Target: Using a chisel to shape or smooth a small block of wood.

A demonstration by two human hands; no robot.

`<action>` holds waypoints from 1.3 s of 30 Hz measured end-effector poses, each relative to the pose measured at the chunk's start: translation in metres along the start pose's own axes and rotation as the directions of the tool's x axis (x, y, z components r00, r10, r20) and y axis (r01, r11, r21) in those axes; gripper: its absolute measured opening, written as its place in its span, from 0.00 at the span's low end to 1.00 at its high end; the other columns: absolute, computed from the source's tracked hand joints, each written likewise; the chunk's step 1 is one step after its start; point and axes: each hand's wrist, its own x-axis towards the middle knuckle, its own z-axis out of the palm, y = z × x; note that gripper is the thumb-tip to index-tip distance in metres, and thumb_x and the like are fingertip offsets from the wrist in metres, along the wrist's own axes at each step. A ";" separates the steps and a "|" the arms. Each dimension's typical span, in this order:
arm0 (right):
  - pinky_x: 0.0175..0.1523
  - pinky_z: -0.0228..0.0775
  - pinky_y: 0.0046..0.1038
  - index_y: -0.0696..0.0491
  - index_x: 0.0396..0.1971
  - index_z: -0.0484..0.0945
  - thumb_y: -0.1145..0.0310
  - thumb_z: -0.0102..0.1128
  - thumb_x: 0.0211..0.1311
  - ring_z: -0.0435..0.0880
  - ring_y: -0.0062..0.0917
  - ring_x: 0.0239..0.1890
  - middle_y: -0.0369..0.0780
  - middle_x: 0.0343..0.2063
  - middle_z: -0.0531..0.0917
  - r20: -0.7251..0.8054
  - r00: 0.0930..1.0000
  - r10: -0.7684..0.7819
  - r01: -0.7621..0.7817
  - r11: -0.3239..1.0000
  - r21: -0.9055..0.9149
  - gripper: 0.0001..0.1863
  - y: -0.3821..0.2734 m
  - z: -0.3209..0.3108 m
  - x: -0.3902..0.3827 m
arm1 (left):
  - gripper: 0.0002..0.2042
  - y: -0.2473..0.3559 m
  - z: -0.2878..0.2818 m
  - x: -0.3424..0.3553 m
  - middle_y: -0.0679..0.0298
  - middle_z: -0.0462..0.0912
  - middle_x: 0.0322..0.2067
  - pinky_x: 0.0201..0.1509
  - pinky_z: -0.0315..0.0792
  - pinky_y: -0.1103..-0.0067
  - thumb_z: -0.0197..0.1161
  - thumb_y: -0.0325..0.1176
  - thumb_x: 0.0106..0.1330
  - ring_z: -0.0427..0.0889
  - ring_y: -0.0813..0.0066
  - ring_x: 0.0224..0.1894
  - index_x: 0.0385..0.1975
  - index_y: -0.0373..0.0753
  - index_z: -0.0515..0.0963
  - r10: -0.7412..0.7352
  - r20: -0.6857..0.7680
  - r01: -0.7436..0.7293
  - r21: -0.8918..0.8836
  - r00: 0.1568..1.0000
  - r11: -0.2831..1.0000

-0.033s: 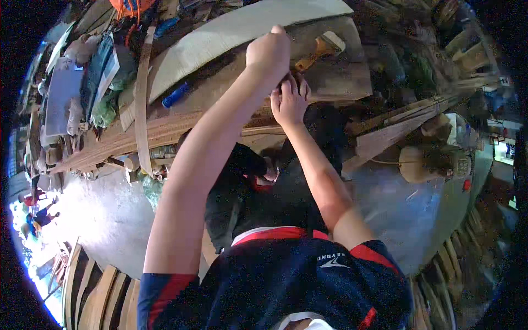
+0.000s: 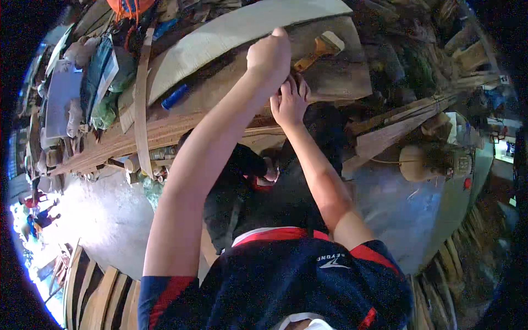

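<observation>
My left hand is closed in a fist above a brown wooden board, its thumb pointing away from me. Whatever it grips is hidden beneath it. Just below and to its right, my right hand has its fingers curled at the board's near edge. They bend round something I cannot make out. Right of my fist lies a flat paintbrush with a wooden handle and pale bristles. A curved, pale board rests along the far side. On the left lies a short blue tube.
A narrow wooden strip crosses the stacked planks at left. Plastic bags and an orange item lie beyond. At right, a rounded machine stands near the floor. Loose planks extend rightward; more wood leans at lower left.
</observation>
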 end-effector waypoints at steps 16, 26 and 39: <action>0.61 0.52 0.46 0.55 0.44 0.73 0.58 0.51 0.56 0.66 0.44 0.57 0.42 0.55 0.74 -0.022 1.000 0.015 -0.016 0.999 -0.049 0.20 0.002 -0.001 0.000 | 0.17 -0.008 0.005 -0.004 0.45 0.81 0.32 0.37 0.77 0.57 0.53 0.42 0.66 0.82 0.44 0.36 0.43 0.34 0.64 -0.046 0.112 0.037 0.086 0.993 0.996; 0.61 0.49 0.49 0.56 0.37 0.73 0.60 0.50 0.56 0.65 0.45 0.58 0.43 0.55 0.74 -0.018 0.998 0.066 -0.067 0.996 -0.051 0.16 -0.008 0.002 0.001 | 0.10 -0.009 -0.003 0.014 0.46 0.82 0.30 0.37 0.79 0.65 0.55 0.28 0.60 0.84 0.51 0.36 0.38 0.31 0.67 -0.043 0.011 0.042 0.075 0.999 0.996; 0.60 0.49 0.50 0.54 0.33 0.71 0.62 0.49 0.57 0.65 0.46 0.57 0.43 0.56 0.73 -0.020 0.997 0.068 -0.068 0.997 -0.037 0.11 -0.002 -0.001 0.002 | 0.13 -0.019 0.001 0.012 0.47 0.82 0.29 0.34 0.79 0.65 0.54 0.36 0.64 0.84 0.51 0.34 0.39 0.30 0.69 -0.007 -0.022 0.010 0.103 1.000 0.995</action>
